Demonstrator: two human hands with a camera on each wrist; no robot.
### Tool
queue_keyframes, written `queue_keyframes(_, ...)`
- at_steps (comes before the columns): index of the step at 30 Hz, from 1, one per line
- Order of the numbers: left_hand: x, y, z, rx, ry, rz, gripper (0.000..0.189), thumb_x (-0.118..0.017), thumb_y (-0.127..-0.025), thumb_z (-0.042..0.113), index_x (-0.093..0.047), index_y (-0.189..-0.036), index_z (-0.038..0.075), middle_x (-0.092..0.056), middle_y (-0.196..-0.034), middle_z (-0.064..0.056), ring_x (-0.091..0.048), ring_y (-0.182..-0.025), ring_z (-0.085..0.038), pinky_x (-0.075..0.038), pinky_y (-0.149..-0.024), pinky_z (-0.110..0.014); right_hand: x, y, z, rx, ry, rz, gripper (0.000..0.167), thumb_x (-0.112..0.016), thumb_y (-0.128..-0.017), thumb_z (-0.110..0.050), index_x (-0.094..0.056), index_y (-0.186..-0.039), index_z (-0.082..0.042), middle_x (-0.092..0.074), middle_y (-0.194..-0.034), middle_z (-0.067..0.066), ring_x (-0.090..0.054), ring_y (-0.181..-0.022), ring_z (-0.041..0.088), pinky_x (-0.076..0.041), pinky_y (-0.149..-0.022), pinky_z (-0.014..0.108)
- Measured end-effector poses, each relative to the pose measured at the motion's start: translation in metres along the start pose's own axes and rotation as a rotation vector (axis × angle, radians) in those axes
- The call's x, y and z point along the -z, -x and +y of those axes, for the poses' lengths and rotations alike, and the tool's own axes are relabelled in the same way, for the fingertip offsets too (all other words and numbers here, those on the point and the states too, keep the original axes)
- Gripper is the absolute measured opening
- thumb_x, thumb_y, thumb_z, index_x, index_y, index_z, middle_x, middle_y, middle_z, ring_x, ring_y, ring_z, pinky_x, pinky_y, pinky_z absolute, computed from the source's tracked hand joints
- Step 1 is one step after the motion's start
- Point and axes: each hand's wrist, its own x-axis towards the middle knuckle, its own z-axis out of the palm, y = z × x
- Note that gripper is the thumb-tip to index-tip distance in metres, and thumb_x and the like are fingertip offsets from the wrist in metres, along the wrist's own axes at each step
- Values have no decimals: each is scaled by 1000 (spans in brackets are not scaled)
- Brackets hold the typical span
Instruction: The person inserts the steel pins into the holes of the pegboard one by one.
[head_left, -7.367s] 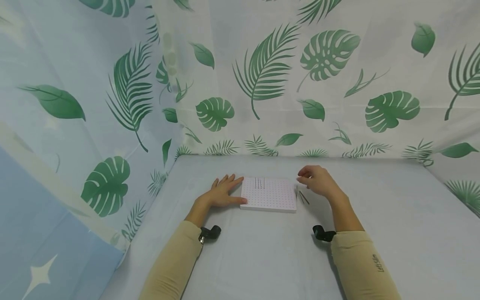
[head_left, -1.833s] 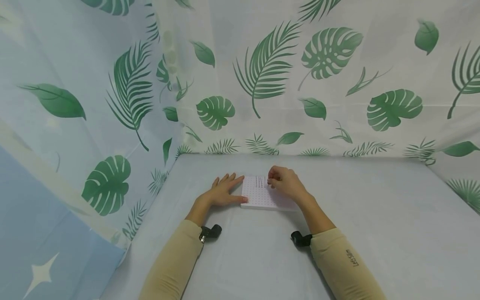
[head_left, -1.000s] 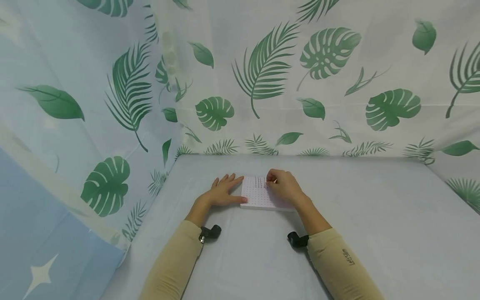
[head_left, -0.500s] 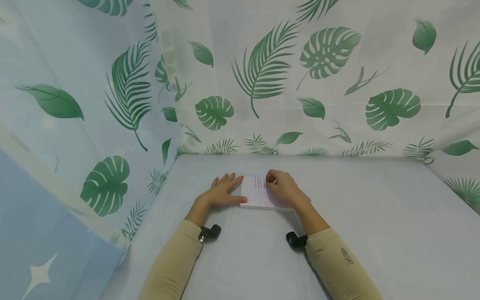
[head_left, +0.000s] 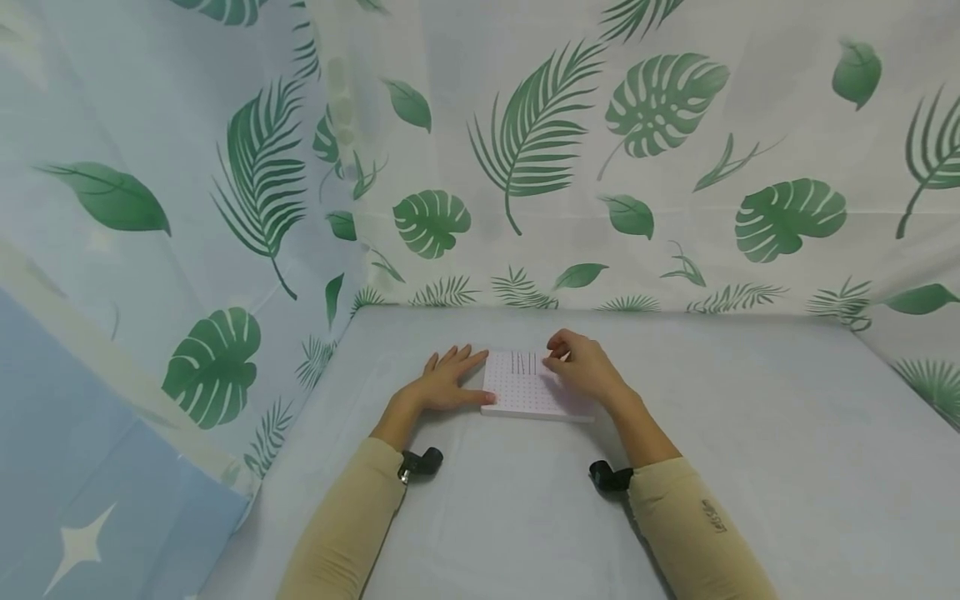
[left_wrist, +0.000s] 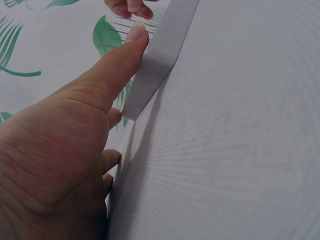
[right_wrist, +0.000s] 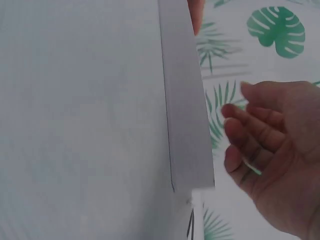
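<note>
A white board (head_left: 525,393) dotted with rows of small holes lies on the table. Several thin dark sticks (head_left: 529,363) stand in a row near its far edge. My left hand (head_left: 441,387) rests at the board's left side with its fingers spread; in the left wrist view its thumb (left_wrist: 117,65) lies on the board's edge. Over the board's far right part is my right hand (head_left: 588,368), just right of the standing sticks. The right wrist view shows its thumb and loosely bent fingers (right_wrist: 245,140) apart, with nothing between them.
Loose dark sticks (right_wrist: 190,225) lie past the board's right end, hidden behind my right hand in the head view. A white cloth (head_left: 510,500) covers the table. Leaf-print curtains (head_left: 675,250) hang at the back and left.
My right hand came from the loose sticks to the board, worked at the row, and has now drawn slightly right. One more stick stands there. My left hand stayed put.
</note>
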Motion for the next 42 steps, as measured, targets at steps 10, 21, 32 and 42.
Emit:
queue_keyframes(10,0,0,0,0,4,2,99,-66,-87,74,-28,-166,29,-14,-175,-11,-3,-163,-36,5,-129,-61,26,6,16,-39,4,85,33,-67,-103,-24,-60,-129,-6,-73,-117,15,-67,-96,28,-53,-77,35)
queue_keyframes(21,1,1,2,-4,10,5,99,-67,-87,72,-28,-166,27,-15,-175,-13,-4,-163,-38,4,-129,-63,36,10,26,-69,30,101,33,-66,-103,-25,-59,-129,-5,-71,-119,17,-66,-97,29,-53,-78,36)
queue_keyframes(32,-1,0,1,0,8,4,99,-67,-87,72,-28,-166,28,-15,-175,-12,-5,-163,-38,3,-129,-63,44,15,41,-99,54,54,34,-65,-102,-20,-62,-127,2,-69,-117,21,-65,-102,34,-54,-80,41)
queue_keyframes(42,0,1,3,0,-1,11,98,-67,-88,72,-29,-166,27,-15,-175,-14,-5,-163,-39,3,-129,-63,58,19,53,-170,102,-96,28,-68,-98,-13,-66,-118,6,-69,-106,20,-64,-93,31,-54,-79,41)
